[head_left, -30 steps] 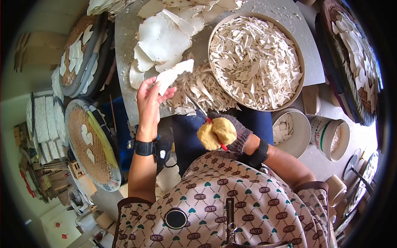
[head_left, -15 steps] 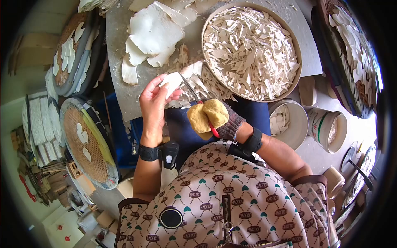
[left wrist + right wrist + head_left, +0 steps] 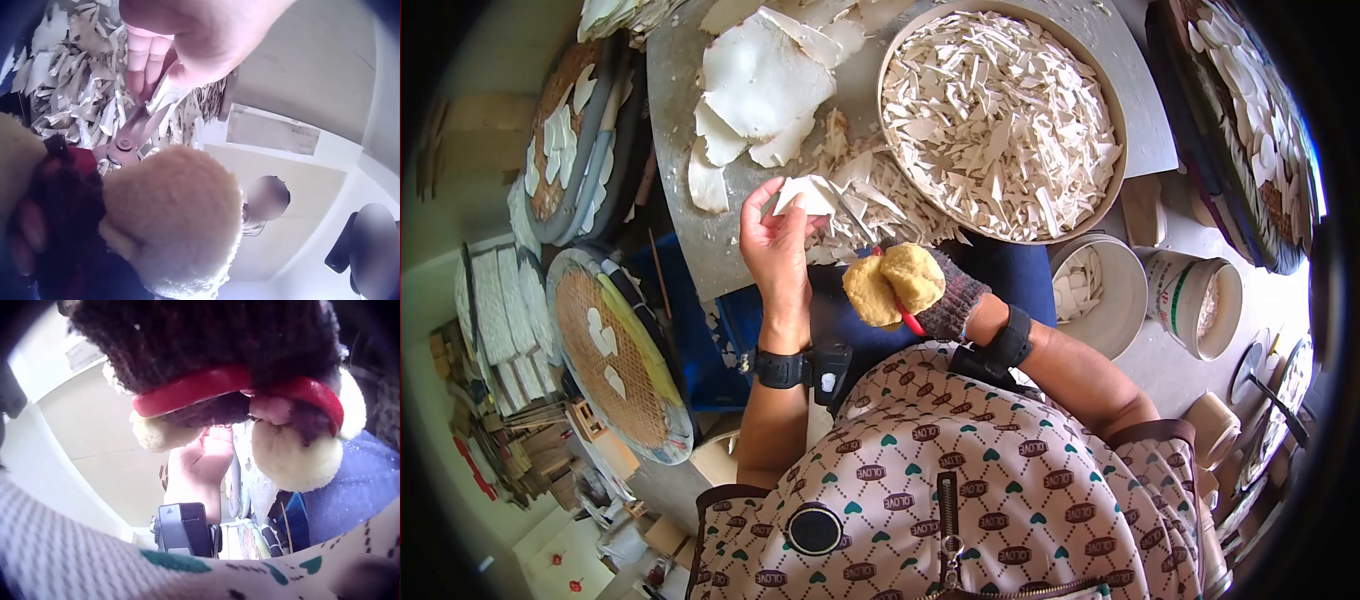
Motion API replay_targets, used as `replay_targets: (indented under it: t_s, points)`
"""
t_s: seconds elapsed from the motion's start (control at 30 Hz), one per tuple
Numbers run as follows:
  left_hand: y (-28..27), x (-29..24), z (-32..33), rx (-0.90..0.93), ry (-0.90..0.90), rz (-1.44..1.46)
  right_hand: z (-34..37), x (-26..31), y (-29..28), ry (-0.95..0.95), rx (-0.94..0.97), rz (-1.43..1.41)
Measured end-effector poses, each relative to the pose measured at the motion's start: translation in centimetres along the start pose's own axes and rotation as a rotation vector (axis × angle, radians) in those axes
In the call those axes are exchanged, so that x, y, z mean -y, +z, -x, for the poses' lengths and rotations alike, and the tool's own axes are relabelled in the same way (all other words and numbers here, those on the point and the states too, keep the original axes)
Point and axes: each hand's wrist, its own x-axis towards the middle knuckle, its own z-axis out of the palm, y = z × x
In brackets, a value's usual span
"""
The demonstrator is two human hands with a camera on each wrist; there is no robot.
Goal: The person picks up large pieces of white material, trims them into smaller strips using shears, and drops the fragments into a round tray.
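The bare left hand (image 3: 778, 245) pinches a small white piece (image 3: 808, 194) between thumb and fingers over the metal table's near edge. In a dark knitted glove with yellow padding (image 3: 908, 278), the right hand (image 3: 940, 295) grips red-handled scissors (image 3: 910, 318); their blades meet the piece's right side. The left wrist view shows the scissors' pivot (image 3: 124, 144) and blades at the piece (image 3: 167, 94), just below the left hand's fingers (image 3: 149, 62). In the right wrist view the glove (image 3: 206, 344) wraps the red handles (image 3: 194, 389), with the left hand (image 3: 203, 462) beyond.
A round tray (image 3: 1122, 150) heaped with white fragments stands on the table (image 3: 670, 130). Large white sheets (image 3: 765, 75) lie at its left, loose scraps (image 3: 880, 195) between. Buckets (image 3: 1135, 300) stand at the right, woven racks (image 3: 580, 370) at the left.
The longer strip in the left hand is now a short piece. The scissors have come leftward to it. The table and tray have shifted left and up in the head view.
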Motion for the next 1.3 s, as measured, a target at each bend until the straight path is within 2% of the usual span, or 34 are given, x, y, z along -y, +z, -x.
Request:
replay_targets:
  t_s: [0.03, 0.17, 0.27, 0.37, 0.47, 0.53, 0.57, 0.63, 0.7, 0.77, 0.93, 1.07, 1.13, 1.2, 1.23, 1.3]
  points:
    - [0.1, 0.2, -0.1, -0.014, -0.025, -0.001, -0.2, -0.1, 0.0, -0.018, 0.018, 0.234]
    - [-0.5, 0.9, -0.9, 0.030, -0.088, 0.004, 0.8, 1.3, -0.3, 0.036, 0.018, 0.380]
    - [-0.9, 0.8, -1.3, 0.059, -0.107, -0.010, 0.7, 1.4, -0.5, -0.007, 0.019, 0.413]
    - [-0.9, 0.5, -1.3, 0.101, -0.128, -0.061, 0.5, 0.6, 0.2, -0.036, -0.086, 0.223]
    - [-0.8, 0.0, -0.9, 0.191, -0.157, -0.136, 0.3, -0.4, -0.1, 0.025, -0.084, -0.010]
    - [-0.9, -0.1, -0.7, 0.248, -0.179, -0.140, 0.3, -0.6, -0.4, 0.025, -0.034, 0.073]
    - [-0.6, -0.3, -0.5, 0.226, -0.156, -0.117, 0.4, -0.4, -0.5, -0.003, -0.012, 0.225]
    - [-0.2, 0.6, -0.1, 0.095, -0.078, -0.016, 0.4, -0.7, -0.5, -0.023, -0.012, 0.319]
    - [0.3, 1.6, 0.0, -0.019, 0.000, 0.025, 0.4, -1.9, -0.3, -0.008, -0.045, 0.238]
    - [0.5, 1.3, 0.0, -0.002, -0.038, 0.017, 0.3, -1.9, -0.3, 0.002, -0.050, 0.227]
    - [0.6, 0.6, -0.3, 0.026, -0.129, 0.040, 0.7, 0.3, -0.5, -0.035, -0.019, 0.438]
    - [0.1, 0.6, -0.9, 0.084, -0.181, 0.030, 1.4, 0.6, -0.6, -0.065, -0.072, 0.418]
    - [-0.3, 0.3, -1.0, 0.135, -0.203, -0.005, 1.1, 0.8, -0.6, -0.021, -0.080, 0.129]
    - [-0.6, -0.1, -0.9, 0.205, -0.224, -0.049, 0.4, 1.2, -0.3, 0.090, -0.082, -0.438]
    - [-0.5, -0.3, -0.7, 0.256, -0.224, -0.064, 0.4, 1.5, 0.0, 0.064, -0.117, -0.420]
    - [-0.6, -0.8, -0.3, 0.356, -0.226, -0.099, 0.4, 1.4, -0.4, 0.020, -0.071, -0.135]
